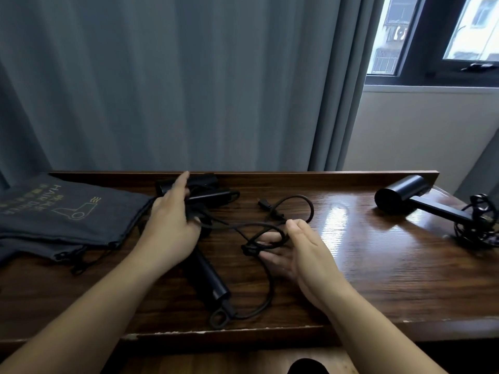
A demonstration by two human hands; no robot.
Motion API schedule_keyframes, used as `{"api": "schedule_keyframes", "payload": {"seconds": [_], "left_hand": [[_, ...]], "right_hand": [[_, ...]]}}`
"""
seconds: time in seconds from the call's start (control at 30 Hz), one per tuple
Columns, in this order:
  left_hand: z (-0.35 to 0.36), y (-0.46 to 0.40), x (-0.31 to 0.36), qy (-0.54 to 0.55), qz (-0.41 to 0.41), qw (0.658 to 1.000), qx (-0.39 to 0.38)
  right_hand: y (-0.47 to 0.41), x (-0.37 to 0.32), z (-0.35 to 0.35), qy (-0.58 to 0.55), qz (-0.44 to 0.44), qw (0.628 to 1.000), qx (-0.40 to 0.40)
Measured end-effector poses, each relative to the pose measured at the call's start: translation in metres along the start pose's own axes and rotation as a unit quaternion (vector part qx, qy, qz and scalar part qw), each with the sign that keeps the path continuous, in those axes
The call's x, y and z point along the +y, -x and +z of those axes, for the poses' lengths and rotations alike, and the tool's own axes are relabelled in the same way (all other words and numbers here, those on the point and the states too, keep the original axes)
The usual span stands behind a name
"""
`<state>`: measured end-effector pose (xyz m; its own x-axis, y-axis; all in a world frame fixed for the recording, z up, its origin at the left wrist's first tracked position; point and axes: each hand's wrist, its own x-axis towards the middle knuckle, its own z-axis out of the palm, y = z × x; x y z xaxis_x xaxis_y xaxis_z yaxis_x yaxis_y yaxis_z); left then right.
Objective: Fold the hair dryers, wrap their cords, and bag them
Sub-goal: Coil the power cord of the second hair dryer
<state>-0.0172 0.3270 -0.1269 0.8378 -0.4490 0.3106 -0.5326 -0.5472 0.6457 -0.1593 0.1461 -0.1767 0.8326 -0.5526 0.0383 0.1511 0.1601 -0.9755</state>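
At frame centre, the left hand (170,225) grips the hair dryer (208,276) on the table (351,265); the right hand (302,255), fingers relaxed and spread, touches its cord (270,238).

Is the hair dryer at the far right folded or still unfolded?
Unfolded: the right hair dryer lies with its handle sticking straight out from the barrel, forming a T.

Two bare forearms reaching forward from the lower corners. Left hand (168,225) back-up, fingers curled down and gripping, index finger stretched ahead. Right hand (302,255) turned on its edge, palm facing left, fingers straight and relaxed, thumb (293,225) uppermost. Hands near each other, not touching.
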Motion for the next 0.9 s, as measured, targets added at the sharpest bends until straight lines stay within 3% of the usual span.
{"api": "schedule_keyframes", "payload": {"seconds": [0.1, 0.2, 0.3, 0.43, 0.53, 0.63, 0.73, 0.8, 0.9], "left_hand": [[0.000, 0.019, 0.018, 0.012, 0.168, 0.983, 0.068], [-0.006, 0.033, 0.037, -0.168, 0.329, 0.929, -0.010], [-0.011, 0.046, 0.052, -0.277, 0.300, 0.905, -0.123], [0.004, 0.055, 0.067, -0.314, 0.310, 0.895, -0.062], [0.019, 0.042, 0.069, -0.315, 0.293, 0.900, -0.074], [0.015, 0.038, 0.059, -0.228, 0.329, 0.916, -0.030], [0.004, 0.035, 0.046, 0.007, 0.292, 0.954, -0.065], [-0.008, 0.032, 0.045, 0.151, 0.276, 0.942, -0.117], [-0.029, 0.026, 0.045, 0.186, 0.259, 0.932, -0.174]], "right_hand": [[-0.001, 0.006, -0.001, 0.115, -0.057, 0.991, 0.022], [-0.003, 0.004, -0.003, 0.219, -0.107, 0.968, 0.064], [-0.003, -0.001, -0.007, 0.302, -0.142, 0.936, 0.111], [0.008, -0.004, 0.002, 0.361, -0.175, 0.910, 0.104], [0.020, -0.010, 0.013, 0.354, -0.213, 0.908, 0.071], [0.025, -0.015, 0.014, 0.339, -0.233, 0.910, 0.050], [0.021, -0.013, 0.006, 0.284, -0.205, 0.936, 0.039], [0.016, -0.011, 0.000, 0.211, -0.170, 0.963, 0.001], [0.008, -0.006, -0.003, 0.087, -0.126, 0.987, -0.037]]}}
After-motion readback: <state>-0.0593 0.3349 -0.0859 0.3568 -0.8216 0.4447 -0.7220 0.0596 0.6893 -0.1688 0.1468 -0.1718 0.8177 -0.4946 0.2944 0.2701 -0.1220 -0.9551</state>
